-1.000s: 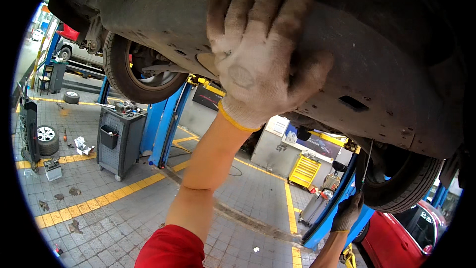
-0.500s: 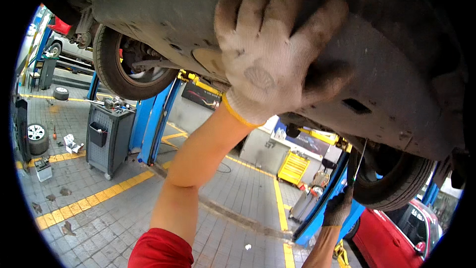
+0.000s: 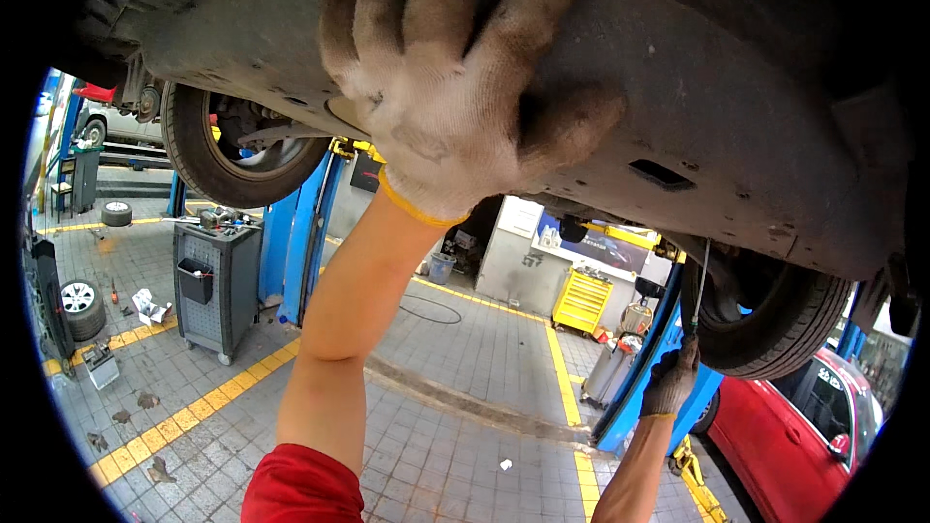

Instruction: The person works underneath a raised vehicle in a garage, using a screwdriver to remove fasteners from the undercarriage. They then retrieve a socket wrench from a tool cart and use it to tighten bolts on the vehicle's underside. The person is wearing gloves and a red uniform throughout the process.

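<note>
My left hand (image 3: 436, 107), in a whitish knit glove stained brown and with a yellow cuff, is raised with its fingers spread against the dark underbody panel (image 3: 620, 87) of a lifted car. Its back faces me; the palm is hidden. Lower right, my right hand (image 3: 668, 380), in a darker, dirty glove, is closed round the handle of a long-shafted screwdriver (image 3: 700, 281). The thin shaft points up to the panel's edge near a wheel (image 3: 775, 329). Its tip is hard to make out. A dark slot (image 3: 663, 174) opens in the panel between the hands.
Another wheel (image 3: 228, 145) hangs at the left. Below stand a grey tool cart (image 3: 221, 281), blue lift posts (image 3: 291, 252) and a yellow drawer cabinet (image 3: 582, 300). A red car (image 3: 785, 436) is parked lower right. Loose wheels (image 3: 81, 310) lie at far left.
The view has shifted, so my left hand and the panel slot appear farther left. My left hand stays spread on the panel; my right hand still grips the screwdriver, slightly higher in view.
</note>
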`<state>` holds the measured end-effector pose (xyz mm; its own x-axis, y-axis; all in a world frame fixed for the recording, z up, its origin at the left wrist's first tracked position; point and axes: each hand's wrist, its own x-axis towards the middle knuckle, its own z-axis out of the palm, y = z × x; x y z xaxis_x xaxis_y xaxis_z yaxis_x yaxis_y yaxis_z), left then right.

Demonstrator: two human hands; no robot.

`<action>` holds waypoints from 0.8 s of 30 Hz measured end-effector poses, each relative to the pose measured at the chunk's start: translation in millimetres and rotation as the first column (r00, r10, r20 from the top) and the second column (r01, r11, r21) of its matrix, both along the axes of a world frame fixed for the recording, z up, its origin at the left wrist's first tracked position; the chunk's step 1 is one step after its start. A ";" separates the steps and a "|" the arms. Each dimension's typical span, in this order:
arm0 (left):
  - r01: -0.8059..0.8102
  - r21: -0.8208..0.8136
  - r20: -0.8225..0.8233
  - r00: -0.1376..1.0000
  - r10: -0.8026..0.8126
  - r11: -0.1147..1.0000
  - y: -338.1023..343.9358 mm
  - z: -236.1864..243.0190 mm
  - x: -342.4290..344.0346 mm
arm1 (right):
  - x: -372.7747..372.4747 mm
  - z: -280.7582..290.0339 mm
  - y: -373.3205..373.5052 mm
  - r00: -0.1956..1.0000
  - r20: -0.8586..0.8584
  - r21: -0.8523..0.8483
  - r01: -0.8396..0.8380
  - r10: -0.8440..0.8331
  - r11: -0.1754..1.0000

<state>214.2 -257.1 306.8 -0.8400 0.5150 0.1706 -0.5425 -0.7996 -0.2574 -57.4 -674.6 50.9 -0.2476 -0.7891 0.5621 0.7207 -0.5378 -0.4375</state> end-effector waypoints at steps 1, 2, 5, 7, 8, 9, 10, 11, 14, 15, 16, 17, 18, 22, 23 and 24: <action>-0.025 -0.030 -0.008 1.000 0.025 0.999 -3.3 0.1 1.5 | 1.2 0.5 1.1 1.000 -0.006 0.015 -0.023 0.024 1.000; -0.026 -0.050 -0.018 1.000 0.025 0.998 -7.2 -0.5 0.3 | 2.3 1.1 4.8 0.999 -0.011 0.030 -0.046 0.046 0.998; -0.001 -0.083 -0.061 0.998 -0.004 0.997 -14.9 -5.2 -8.5 | -3.9 1.0 3.9 0.980 0.002 0.091 -0.201 0.201 0.975; -0.017 -0.083 -0.117 0.993 0.007 0.996 -13.0 -8.8 -6.3 | -0.4 0.8 -4.6 0.955 0.029 0.105 -0.296 0.294 0.950; -0.030 -0.090 -0.128 0.992 0.018 0.995 -10.4 -8.3 -5.6 | 1.8 0.4 -5.2 0.943 0.027 0.097 -0.334 0.333 0.938; -0.041 -0.095 -0.138 0.990 0.028 0.995 -8.1 -7.8 -5.5 | 4.0 -0.6 -5.1 0.928 0.023 0.089 -0.372 0.371 0.924; -0.038 -0.105 -0.132 0.991 0.024 0.994 -10.7 -7.8 -4.3 | 5.2 -1.6 -5.0 0.915 0.014 0.086 -0.402 0.402 0.912; -0.029 -0.099 -0.131 0.991 0.016 0.995 -11.6 -8.8 -4.3 | 6.2 -1.0 -4.0 0.897 0.018 0.079 -0.441 0.441 0.894; 0.019 -0.050 -0.137 0.990 -0.026 0.999 -16.9 -13.4 -7.1 | 14.5 4.6 17.4 0.861 0.085 0.146 -0.509 0.502 0.848; 0.043 -0.027 -0.143 0.989 -0.047 0.999 -19.1 -16.4 -8.3 | 15.6 3.1 16.1 0.858 0.084 0.153 -0.513 0.506 0.845; 0.079 -0.004 -0.147 0.986 -0.078 0.997 -19.0 -18.8 -11.7 | 15.2 3.7 16.4 0.856 0.082 0.155 -0.517 0.510 0.842; 0.099 0.006 -0.144 0.985 -0.097 0.995 -17.7 -19.1 -15.1 | 14.4 4.0 15.4 0.854 0.080 0.157 -0.521 0.515 0.839; 0.119 0.016 -0.140 0.983 -0.116 0.993 -16.4 -19.1 -18.5 | 10.6 -3.6 -3.8 0.831 0.039 0.109 -0.555 0.554 0.825; 0.094 -0.010 -0.082 0.992 -0.095 0.995 -13.9 -12.8 -14.4 | 16.0 -2.3 -0.5 0.692 0.067 0.066 -0.722 0.719 0.689; 0.073 -0.017 -0.094 0.993 -0.075 0.997 -12.4 -12.9 -10.5 | 16.6 -4.4 0.7 0.649 0.061 0.035 -0.760 0.758 0.648; 0.052 -0.022 -0.107 0.993 -0.054 0.998 -11.6 -14.1 -6.9 | 17.6 -6.6 2.8 0.604 0.053 0.004 -0.796 0.795 0.605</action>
<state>207.3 -268.7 292.7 -0.7887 0.5625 0.2481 -0.6082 -0.7730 -0.1804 -39.7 -671.8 44.4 0.4625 -0.6991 0.5454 0.8764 0.2670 -0.4008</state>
